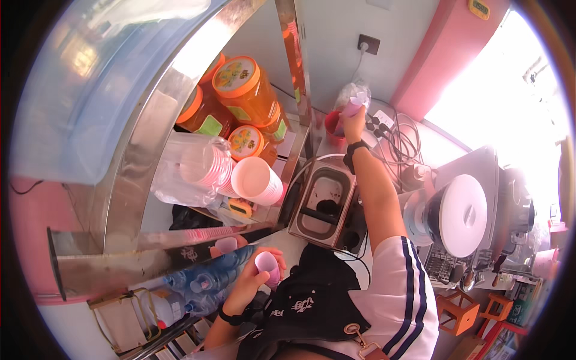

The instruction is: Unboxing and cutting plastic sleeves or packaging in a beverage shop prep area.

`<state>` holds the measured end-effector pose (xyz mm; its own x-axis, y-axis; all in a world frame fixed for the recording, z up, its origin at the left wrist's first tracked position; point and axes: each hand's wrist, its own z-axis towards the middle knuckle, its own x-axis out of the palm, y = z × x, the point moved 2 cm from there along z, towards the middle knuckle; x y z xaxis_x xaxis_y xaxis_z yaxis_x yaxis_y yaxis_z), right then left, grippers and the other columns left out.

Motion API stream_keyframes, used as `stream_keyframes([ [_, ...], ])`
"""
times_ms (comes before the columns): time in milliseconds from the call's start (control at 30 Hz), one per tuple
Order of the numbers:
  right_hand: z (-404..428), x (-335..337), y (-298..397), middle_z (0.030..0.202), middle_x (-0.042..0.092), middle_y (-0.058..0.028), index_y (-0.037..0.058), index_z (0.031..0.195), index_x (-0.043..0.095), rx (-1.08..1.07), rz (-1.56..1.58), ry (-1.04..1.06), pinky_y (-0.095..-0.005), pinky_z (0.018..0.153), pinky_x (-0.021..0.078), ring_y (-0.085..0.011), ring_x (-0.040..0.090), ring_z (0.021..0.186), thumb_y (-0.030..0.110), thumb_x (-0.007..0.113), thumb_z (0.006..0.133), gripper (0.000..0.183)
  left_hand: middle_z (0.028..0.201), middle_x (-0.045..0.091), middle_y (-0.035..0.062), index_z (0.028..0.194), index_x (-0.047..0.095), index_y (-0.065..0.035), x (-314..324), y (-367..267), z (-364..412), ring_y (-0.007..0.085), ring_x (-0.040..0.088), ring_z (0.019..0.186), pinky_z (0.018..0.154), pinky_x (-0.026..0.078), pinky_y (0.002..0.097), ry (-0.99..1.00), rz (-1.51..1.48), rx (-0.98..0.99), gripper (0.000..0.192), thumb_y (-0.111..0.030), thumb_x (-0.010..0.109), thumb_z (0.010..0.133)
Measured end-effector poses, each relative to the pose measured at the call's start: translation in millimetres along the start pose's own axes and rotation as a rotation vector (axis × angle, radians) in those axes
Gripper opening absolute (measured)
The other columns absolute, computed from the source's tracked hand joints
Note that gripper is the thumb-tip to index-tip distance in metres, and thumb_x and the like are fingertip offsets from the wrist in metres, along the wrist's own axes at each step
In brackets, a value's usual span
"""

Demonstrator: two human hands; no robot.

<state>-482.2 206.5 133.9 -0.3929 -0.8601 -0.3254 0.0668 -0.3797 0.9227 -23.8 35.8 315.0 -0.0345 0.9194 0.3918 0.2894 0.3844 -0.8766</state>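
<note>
My left hand (254, 276) holds a pink paper cup (268, 265) low in front of me, its open mouth turned up. With the arm stretched far forward, my right hand (353, 123) grips a light purple paper piece (354, 105), whose exact form I cannot tell. Just left of that hand is a red container (334, 126), and a clear plastic bag (353, 92) lies behind it. Stacked white-and-pink paper cups (257, 181) rest on the steel shelf at left, beside more cups in a clear plastic sleeve (193, 166).
Orange-lidded jars (245, 90) crowd the steel-framed shelf. A rectangular steel basin (321, 204) lies below my right forearm. A power strip (382, 119) with tangled cables and a white round lid (463, 216) are on the right. Large plastic bottles (204, 288) stand under the shelf.
</note>
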Motion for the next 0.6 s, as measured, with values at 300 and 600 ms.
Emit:
stream_keyframes([
  [300,5,27,-15,0.099,0.066,-0.0220,0.0022,0.105,0.056,-0.041,0.078,0.143,-0.0453,0.081,0.0502,-0.0416,0.064,0.093,0.016,0.082,0.064,0.050,0.102,0.057,0.0082,0.125,0.045,-0.0029,0,-6,27,0.0157,0.057,0.087,0.076,0.047,0.0275,-0.018,0.004,-0.003,0.055,-0.041,0.063,0.089],
  [600,30,18,-26,0.108,0.062,-0.0190,0.0040,0.106,0.061,-0.061,0.076,0.210,-0.0438,0.090,0.0468,-0.0382,0.057,0.105,0.018,0.079,0.064,0.048,0.100,0.057,0.0097,0.126,0.043,-0.0042,2,0,36,0.0182,0.059,0.085,0.077,0.049,0.0310,0.006,0.003,-0.079,0.069,-0.053,0.067,0.084],
])
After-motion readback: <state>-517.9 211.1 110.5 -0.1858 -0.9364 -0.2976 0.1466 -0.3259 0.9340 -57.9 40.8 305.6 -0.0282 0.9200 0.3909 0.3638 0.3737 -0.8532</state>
